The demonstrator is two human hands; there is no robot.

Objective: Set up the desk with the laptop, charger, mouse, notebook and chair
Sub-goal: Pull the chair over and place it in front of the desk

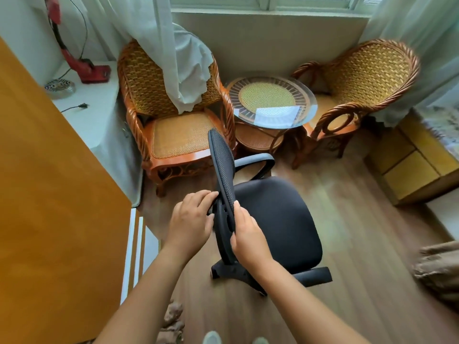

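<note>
Both hands grip the chair's point(275, 219) backrest near its top edge. The left hand point(191, 219) curls over its left side, the right hand point(248, 237) clasps its right.

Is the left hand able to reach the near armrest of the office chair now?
Probably not directly: the left hand grips the backrest from its left side, and the near armrest lies beyond the backrest and the right hand.
</note>
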